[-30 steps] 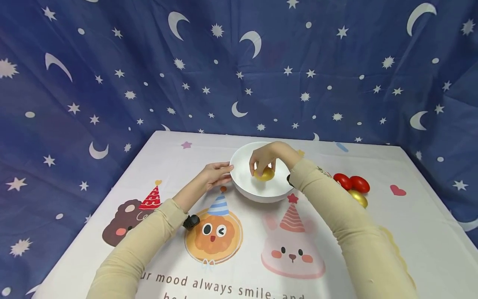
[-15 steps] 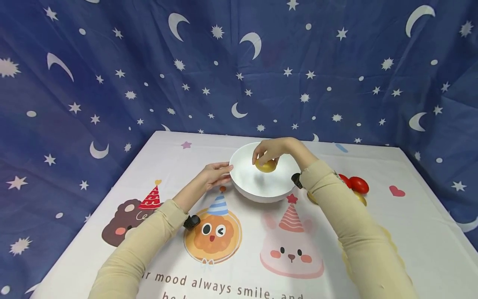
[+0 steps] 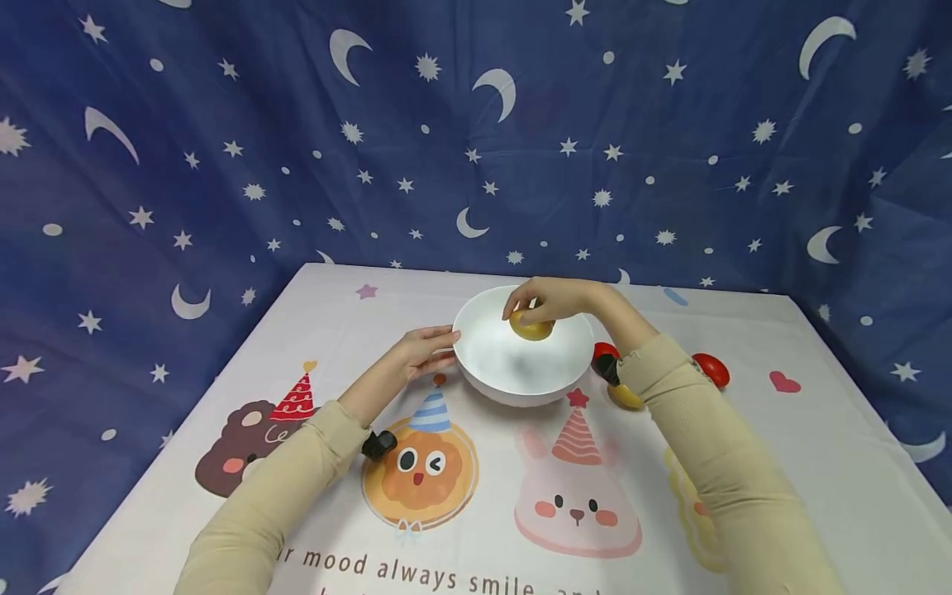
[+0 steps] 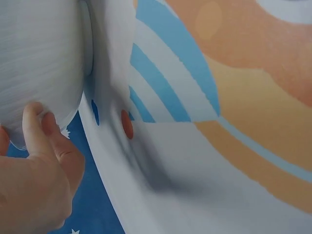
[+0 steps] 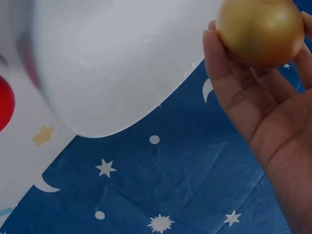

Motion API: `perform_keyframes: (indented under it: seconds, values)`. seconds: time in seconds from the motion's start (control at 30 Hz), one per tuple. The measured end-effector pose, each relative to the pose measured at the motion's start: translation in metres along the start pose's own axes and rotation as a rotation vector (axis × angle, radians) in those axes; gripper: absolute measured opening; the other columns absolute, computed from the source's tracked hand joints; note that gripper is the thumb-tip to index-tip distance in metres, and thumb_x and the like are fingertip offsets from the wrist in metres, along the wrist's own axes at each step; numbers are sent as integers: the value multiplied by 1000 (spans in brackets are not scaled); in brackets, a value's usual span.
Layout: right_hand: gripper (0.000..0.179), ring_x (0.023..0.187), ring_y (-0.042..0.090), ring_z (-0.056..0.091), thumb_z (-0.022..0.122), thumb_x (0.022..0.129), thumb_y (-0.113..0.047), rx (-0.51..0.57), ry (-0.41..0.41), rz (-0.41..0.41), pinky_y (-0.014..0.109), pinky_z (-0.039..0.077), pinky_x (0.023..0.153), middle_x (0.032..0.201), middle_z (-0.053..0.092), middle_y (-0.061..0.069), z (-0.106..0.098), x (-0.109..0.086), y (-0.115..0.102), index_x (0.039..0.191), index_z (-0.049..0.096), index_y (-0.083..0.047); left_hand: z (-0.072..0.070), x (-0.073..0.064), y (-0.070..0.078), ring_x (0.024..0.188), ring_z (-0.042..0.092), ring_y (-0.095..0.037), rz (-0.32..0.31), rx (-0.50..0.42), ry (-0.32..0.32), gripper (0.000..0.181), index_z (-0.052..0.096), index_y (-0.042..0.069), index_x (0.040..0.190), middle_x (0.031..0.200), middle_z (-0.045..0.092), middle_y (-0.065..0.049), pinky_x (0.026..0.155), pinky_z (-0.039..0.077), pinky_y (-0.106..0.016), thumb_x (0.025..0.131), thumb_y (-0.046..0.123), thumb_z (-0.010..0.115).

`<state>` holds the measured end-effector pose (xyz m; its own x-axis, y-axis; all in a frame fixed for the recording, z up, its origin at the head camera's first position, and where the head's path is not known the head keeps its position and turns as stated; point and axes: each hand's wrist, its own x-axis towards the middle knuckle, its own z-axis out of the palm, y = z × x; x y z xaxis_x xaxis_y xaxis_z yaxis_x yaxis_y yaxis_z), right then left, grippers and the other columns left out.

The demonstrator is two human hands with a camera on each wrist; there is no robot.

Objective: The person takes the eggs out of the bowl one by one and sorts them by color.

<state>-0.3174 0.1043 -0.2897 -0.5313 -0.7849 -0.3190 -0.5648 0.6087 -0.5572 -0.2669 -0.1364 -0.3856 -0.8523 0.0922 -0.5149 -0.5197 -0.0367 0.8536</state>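
A white bowl stands near the middle of the table. At its left side my left hand grips the rim and outer wall; in the left wrist view two fingertips press on the outside of the bowl. My right hand is over the bowl's back right part. It holds a golden egg between thumb and fingers, and the right wrist view shows the egg at the fingertips, clear of the bowl wall. The bowl's visible inside is bare white.
Right of the bowl lie a golden egg and a red egg, partly behind the right wrist's black camera. Another red egg lies farther right, partly hidden by the sleeve. A star-patterned blue curtain hangs behind the table.
My right hand has risen slightly and shifted right within the bowl's area, still holding the golden egg. The right forearm has swung, covering some eggs and uncovering others. My left hand stays put.
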Motion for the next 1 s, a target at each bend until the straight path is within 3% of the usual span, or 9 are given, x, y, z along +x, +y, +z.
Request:
perform_keyframes:
  seconds: [0.23,0.37,0.5,0.63,0.7,0.8,1.0]
  values:
    - [28,88,22,59,55,93,-8,10,37,-3,25,60,70,108,61,13,9,-14,0,120,62,-5,1,-5,-2,103,62,-18,-15,3,-14,52,40,8,143,139,47,-18,73,60,-15,94,16,58]
    - [28,91,23,60,56,93,-9,14,76,-3,26,61,72,109,62,13,13,-22,0,120,62,-5,-1,-9,-3,100,61,-15,1,-32,-44,57,37,7,144,141,45,-16,76,60,-17,93,17,60]
    - [28,97,26,60,57,93,-11,10,120,-14,30,61,77,110,62,14,15,-30,1,120,62,-4,-8,-20,-8,100,60,-9,109,-25,-132,54,41,5,141,144,40,-9,93,56,-21,93,20,60]
    - [28,99,28,61,59,92,-11,0,147,-10,31,61,81,111,64,13,18,-38,3,119,62,-4,-14,-37,-10,119,54,-13,236,28,-229,46,46,6,137,147,31,-4,109,45,-31,95,20,57]
    - [28,99,28,62,59,92,-10,2,157,-8,32,61,81,111,64,13,20,-42,4,119,62,-4,-14,-43,-8,124,50,-16,254,39,-249,44,48,6,136,149,30,-4,111,43,-33,96,20,57]
    - [27,99,28,62,59,91,-9,6,173,-3,33,61,83,112,64,13,23,-46,6,118,62,-4,-13,-38,-7,119,53,-14,202,19,-211,48,45,5,139,150,29,-5,106,48,-28,95,20,58]
    - [26,100,28,61,61,90,-8,25,220,20,36,59,88,113,64,14,32,-56,12,116,63,-2,-6,-15,-6,86,62,-4,56,-72,-100,62,31,3,146,150,33,-12,83,58,-17,93,19,60]
